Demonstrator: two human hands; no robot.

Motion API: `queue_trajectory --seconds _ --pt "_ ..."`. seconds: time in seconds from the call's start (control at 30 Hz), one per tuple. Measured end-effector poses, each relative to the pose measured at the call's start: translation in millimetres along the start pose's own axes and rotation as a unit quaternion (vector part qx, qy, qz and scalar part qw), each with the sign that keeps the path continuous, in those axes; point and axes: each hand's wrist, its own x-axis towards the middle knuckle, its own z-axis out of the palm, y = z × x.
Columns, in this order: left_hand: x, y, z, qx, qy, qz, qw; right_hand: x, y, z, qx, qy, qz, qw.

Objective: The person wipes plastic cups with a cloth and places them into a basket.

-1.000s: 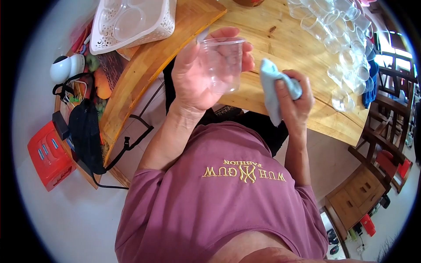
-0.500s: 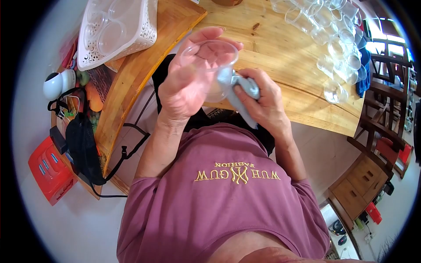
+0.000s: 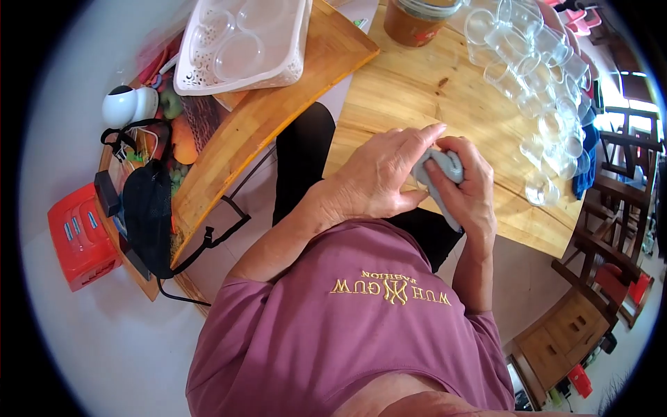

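Note:
My left hand [image 3: 379, 170] is turned with its back toward me and its fingers curved around a clear plastic cup. The cup is almost wholly hidden behind that hand and the cloth. My right hand [image 3: 472, 184] grips a light grey-blue cloth [image 3: 450, 165], bunched under the thumb and pressed at the cup, with its tail hanging down. Both hands are close together above the near edge of the wooden table [image 3: 389, 90]. Many clear plastic cups [image 3: 535, 76] lie in a heap on the table's right side.
A white openwork basket [image 3: 292, 66] holding clear cups stands on a wooden surface at upper left. A lidded tub of brown contents [image 3: 413, 24] sits at the table's far side. A dark blue cloth [image 3: 587, 160] lies by the right edge. Wooden chairs [image 3: 611, 187] stand beyond.
My hands have moved right and lower in view. My left hand has turned from palm showing to back showing, hiding the cup. The head view has shifted, bringing more of the brown tub in.

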Motion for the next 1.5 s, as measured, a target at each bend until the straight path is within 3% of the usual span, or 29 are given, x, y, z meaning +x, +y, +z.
queue_trajectory --seconds 0.27,0.47,0.57,0.63,0.77,0.83,1.2,1.27,1.4,1.47,1.5 --pt "-0.5 1.7 -12.3 -0.009 0.019 -0.033 0.999 0.8 37.0 9.2 0.117 0.189 0.100 0.970" --pt "-1.3 16.5 -43.1 -0.024 0.084 -0.028 0.996 -1.1 48.9 10.4 0.148 0.202 0.102 0.963" --pt "-1.3 17.0 -57.6 -0.071 0.197 0.051 0.977 -1.4 46.1 10.6 0.132 0.199 0.100 0.966" --pt "-3.9 18.8 -81.7 -0.019 0.221 0.090 0.971 -1.1 45.2 10.4 0.127 0.201 0.098 0.966" --pt "-6.1 16.6 -117.2 -0.042 0.415 0.116 0.901 -1.3 47.5 9.8 0.112 0.197 0.085 0.970" --pt "-5.2 10.8 -135.4 0.034 0.464 0.138 0.874 -1.5 48.9 10.2 0.106 0.198 0.080 0.971" --pt "16.9 -40.3 -191.6 -0.071 0.432 -0.018 0.899 -0.3 45.3 10.8 0.131 0.200 0.088 0.967" --pt "22.5 -45.7 -195.4 -0.030 0.411 -0.079 0.908 -0.1 45.8 9.8 0.122 0.197 0.085 0.969" --pt "26.0 -69.2 -199.5 -0.034 0.369 -0.079 0.926 0.1 45.1 8.9 0.116 0.193 0.085 0.971" --pt "26.3 -61.3 -186.4 0.120 0.360 -0.100 0.920 0.5 41.3 8.1 0.120 0.195 0.087 0.970" --pt "24.1 -57.9 -185.1 0.120 0.357 -0.099 0.921 0.5 40.8 7.9 0.123 0.195 0.087 0.969"
